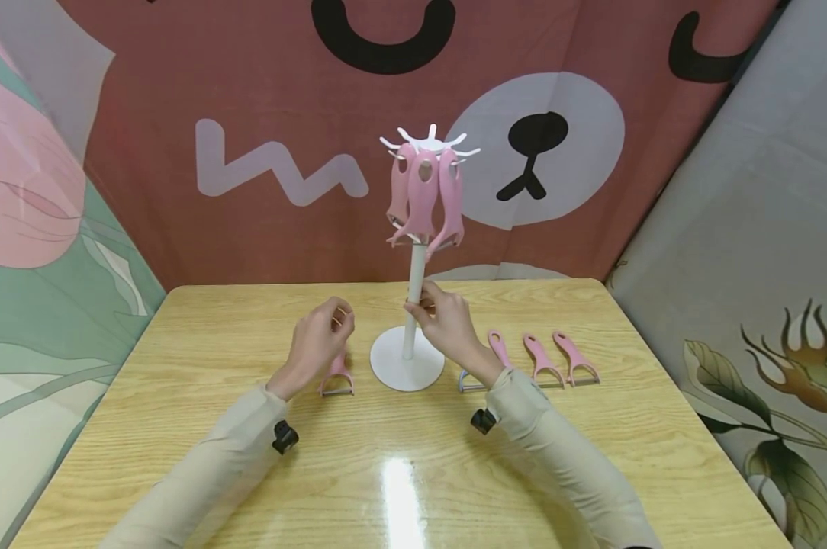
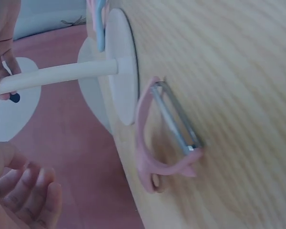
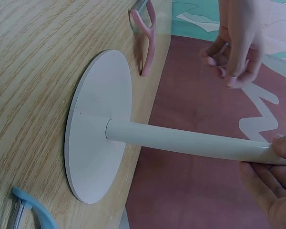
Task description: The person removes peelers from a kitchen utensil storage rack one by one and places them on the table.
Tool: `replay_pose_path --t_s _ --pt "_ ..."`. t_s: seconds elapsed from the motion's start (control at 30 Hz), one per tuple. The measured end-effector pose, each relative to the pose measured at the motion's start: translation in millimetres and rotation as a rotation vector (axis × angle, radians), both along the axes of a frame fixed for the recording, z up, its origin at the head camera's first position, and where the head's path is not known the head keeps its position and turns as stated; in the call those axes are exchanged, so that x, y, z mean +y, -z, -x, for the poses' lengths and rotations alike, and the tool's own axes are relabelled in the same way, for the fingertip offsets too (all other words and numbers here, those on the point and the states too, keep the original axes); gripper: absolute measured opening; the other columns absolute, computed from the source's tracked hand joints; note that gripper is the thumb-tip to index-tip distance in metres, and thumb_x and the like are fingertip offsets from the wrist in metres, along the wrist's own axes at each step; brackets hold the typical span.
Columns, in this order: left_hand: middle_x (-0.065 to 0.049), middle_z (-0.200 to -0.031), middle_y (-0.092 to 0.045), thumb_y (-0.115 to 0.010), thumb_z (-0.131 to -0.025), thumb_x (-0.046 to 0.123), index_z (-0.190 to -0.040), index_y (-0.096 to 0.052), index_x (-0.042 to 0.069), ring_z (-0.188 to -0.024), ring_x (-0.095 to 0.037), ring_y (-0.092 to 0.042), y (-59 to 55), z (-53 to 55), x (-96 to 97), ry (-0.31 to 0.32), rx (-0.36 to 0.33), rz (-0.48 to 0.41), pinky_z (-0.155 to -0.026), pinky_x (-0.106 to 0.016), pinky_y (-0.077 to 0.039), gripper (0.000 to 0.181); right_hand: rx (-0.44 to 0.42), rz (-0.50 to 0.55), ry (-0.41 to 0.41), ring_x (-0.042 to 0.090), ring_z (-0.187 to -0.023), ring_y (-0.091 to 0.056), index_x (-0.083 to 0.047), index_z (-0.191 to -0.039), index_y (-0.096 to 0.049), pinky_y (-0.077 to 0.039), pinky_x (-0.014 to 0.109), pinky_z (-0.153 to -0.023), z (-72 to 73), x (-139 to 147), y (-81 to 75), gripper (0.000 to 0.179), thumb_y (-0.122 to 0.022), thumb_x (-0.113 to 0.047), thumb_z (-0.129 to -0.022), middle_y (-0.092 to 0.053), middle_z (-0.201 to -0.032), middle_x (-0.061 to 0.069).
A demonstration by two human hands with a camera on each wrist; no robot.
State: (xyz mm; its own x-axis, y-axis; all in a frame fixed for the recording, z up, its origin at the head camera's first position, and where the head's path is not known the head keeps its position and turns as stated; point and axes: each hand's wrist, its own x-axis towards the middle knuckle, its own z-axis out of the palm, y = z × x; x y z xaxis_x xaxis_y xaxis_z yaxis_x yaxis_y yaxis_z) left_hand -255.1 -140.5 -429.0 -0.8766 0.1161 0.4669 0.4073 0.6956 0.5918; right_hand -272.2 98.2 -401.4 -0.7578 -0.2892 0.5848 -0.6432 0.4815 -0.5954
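Note:
A white stand with a round base [image 1: 391, 374] and an upright pole [image 1: 416, 271] stands on the table. Several pink peelers [image 1: 423, 194] hang from the hooks [image 1: 432, 142] at its top. My right hand [image 1: 448, 320] grips the pole partway up, thumb and fingers around it, also seen in the right wrist view. Left of the base lies a pink peeler [image 2: 150, 164] with a metal blade. My left hand [image 1: 320, 339] hovers above that peeler with loosely curled fingers and holds nothing; in the left wrist view its fingers [image 2: 31, 193] are apart from it.
Pink peelers [image 1: 540, 357] lie in a row right of the stand. Near them, a light blue peeler head [image 1: 464, 381] shows partly behind my right wrist. The wooden table [image 1: 304, 496] ends at a printed cloth [image 1: 283, 236] behind, and another cloth [image 1: 743, 229] hangs on the right.

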Motion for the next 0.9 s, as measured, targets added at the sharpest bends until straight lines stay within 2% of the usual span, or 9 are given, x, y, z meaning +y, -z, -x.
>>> replay_pose_path --t_s 0.17,0.57,0.9 --pt "-0.002 -0.08 -0.069 -0.064 -0.096 0.015 -0.101 -0.065 0.008 -0.07 -0.016 -0.065 -8.6 0.6 2.4 0.028 0.064 -0.029 -0.065 -0.038 -0.054 0.009 0.007 0.003 0.003 0.024 -0.084 -0.073 -0.001 -0.104 -0.064 -0.059 0.029 -0.074 0.3 0.4 0.3 0.017 -0.072 -0.009 -0.092 -0.073 -0.091 0.013" --pt "-0.003 -0.086 -0.066 -0.064 -0.097 0.014 -0.099 -0.065 0.006 -0.078 -0.016 -0.064 -25.2 -2.2 8.2 0.048 0.14 -0.086 -0.063 -0.03 -0.056 0.008 0.004 0.003 -0.006 0.024 -0.085 -0.073 0.001 -0.105 -0.064 -0.059 0.029 -0.074 0.5 0.0 0.8 0.017 -0.071 -0.009 -0.093 -0.073 -0.092 0.013" --pt "-0.004 -0.088 -0.065 -0.066 -0.096 0.014 -0.1 -0.065 0.006 -0.08 -0.017 -0.064 -48.0 -4.3 14.4 0.056 0.226 -0.141 -0.067 -0.038 -0.057 0.009 0.001 0.008 -0.008 0.024 -0.084 -0.073 0.001 -0.106 -0.064 -0.059 0.03 -0.074 -0.3 0.1 -0.2 0.018 -0.071 -0.009 -0.093 -0.073 -0.091 0.013"
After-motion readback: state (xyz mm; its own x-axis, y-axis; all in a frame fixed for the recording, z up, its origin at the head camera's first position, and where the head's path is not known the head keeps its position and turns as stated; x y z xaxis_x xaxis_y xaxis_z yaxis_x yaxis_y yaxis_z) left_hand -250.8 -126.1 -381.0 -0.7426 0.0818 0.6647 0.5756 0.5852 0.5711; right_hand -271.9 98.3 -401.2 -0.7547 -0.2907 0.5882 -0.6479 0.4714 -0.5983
